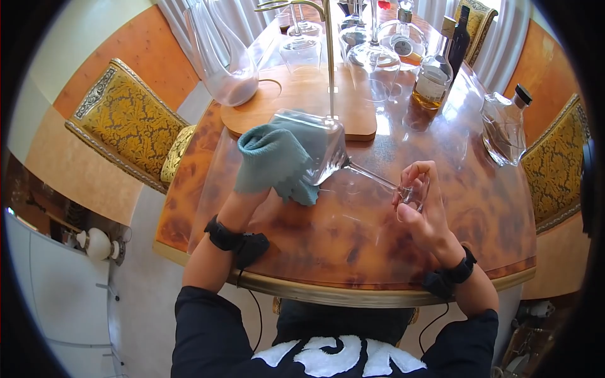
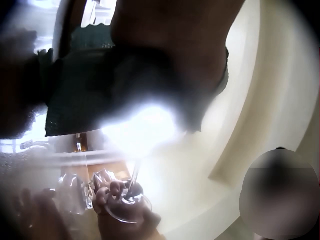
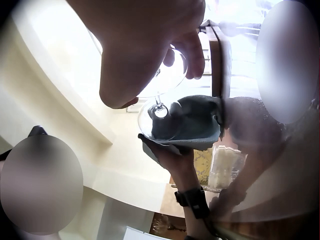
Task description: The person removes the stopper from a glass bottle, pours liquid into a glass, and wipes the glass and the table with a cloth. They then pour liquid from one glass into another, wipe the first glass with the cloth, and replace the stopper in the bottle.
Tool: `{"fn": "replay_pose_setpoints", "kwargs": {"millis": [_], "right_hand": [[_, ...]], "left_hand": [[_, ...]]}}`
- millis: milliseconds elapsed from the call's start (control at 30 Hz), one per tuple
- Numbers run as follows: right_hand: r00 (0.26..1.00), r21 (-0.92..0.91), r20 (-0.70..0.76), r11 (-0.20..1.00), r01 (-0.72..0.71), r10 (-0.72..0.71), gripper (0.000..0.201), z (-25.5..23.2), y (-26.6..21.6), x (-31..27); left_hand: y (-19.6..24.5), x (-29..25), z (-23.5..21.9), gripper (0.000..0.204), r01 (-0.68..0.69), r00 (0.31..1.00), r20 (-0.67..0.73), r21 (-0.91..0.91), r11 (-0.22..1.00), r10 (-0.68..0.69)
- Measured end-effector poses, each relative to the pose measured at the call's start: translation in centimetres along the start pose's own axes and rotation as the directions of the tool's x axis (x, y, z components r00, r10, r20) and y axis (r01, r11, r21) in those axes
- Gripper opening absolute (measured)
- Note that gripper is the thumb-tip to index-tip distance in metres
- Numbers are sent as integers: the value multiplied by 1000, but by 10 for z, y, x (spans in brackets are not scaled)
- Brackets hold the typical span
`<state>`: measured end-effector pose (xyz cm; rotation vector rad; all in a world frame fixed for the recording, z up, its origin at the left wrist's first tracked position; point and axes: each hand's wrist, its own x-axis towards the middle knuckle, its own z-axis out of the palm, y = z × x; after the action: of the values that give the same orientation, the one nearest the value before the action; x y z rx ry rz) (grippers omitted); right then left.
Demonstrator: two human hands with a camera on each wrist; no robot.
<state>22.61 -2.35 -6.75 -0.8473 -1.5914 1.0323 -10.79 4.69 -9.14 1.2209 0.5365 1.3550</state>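
A stemmed wine glass [image 1: 328, 160] with an angular bowl lies tilted sideways above the table, its foot toward the right. My right hand [image 1: 425, 211] grips the foot of it, fingers and thumb curled round the edge. A grey-green cloth [image 1: 271, 157] wraps my left hand [image 1: 252, 199] and lies against the bowl; the left fingers are hidden beneath it. In the left wrist view, the right hand [image 2: 127, 215] shows behind the clear round foot [image 2: 129, 207]. From the right wrist, the cloth [image 3: 187, 122] shows around the bowl.
Just beyond the glass is a wooden board [image 1: 252, 116] with a thin metal stand [image 1: 331, 75]. A glass decanter [image 1: 230, 82] stands on it at the left, with several upturned glasses [image 1: 372, 57] behind. To the right are a whisky bottle [image 1: 432, 79] and a stoppered decanter [image 1: 504, 129].
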Motion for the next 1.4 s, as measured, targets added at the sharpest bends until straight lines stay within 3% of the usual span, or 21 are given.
{"fn": "replay_pose_setpoints", "kwargs": {"millis": [67,133,333,567,633,667,733,867,967,1067,1133,1167,1233,1267,1333,1367,1400], "right_hand": [[999,-27,-9,999,30,-30,42,1,0,1],[973,-113,-4,967,229,-231,46,-1,4,4],[939,-360,28,873,330,-343,49,3,5,5],[970,-312,-12,923,226,-241,47,2,3,3],[981,-73,-37,980,188,-191,45,8,-1,2],[981,-73,-36,980,186,-189,45,8,-4,2],[999,218,10,975,-48,47,43,7,-9,0],[994,307,59,946,-108,95,42,-2,3,5],[974,401,93,887,-227,207,44,-1,1,7],[946,446,140,834,-325,294,41,-4,0,9],[942,523,153,784,-334,299,38,-5,0,10],[943,522,154,786,-332,296,38,-6,3,12],[933,681,191,643,-349,304,31,-11,9,11],[934,679,186,647,-346,304,31,-11,8,12],[899,773,250,485,-409,359,28,-11,7,11],[899,773,249,485,-409,361,28,-11,6,10],[887,777,257,463,-426,384,27,-11,4,10]], "left_hand": [[0,2,5,34,7,1000,20,22,1000,-7],[-1,0,17,34,-13,993,-121,-82,997,3],[9,3,35,33,-31,990,-138,-55,998,23],[16,9,45,34,-39,995,-91,-18,999,37],[19,11,48,34,-43,996,-80,-7,999,42],[20,12,49,34,-44,996,-76,-1,999,44],[21,13,52,35,-44,997,-69,9,999,45],[25,16,57,36,-52,998,-45,33,998,54],[26,16,53,36,-63,997,-33,47,997,65],[-4,11,11,32,7,996,-88,-96,995,-16],[-42,8,-32,33,185,974,-87,-219,958,-208],[-22,11,-10,33,181,975,-87,-219,959,-204],[14,14,33,43,66,997,58,-239,969,-54],[16,17,39,43,66,997,63,-242,968,-52],[20,19,49,53,-95,994,64,135,986,87],[24,17,55,53,-93,994,65,134,987,85],[30,15,63,61,17,996,94,-103,995,-7]]}}
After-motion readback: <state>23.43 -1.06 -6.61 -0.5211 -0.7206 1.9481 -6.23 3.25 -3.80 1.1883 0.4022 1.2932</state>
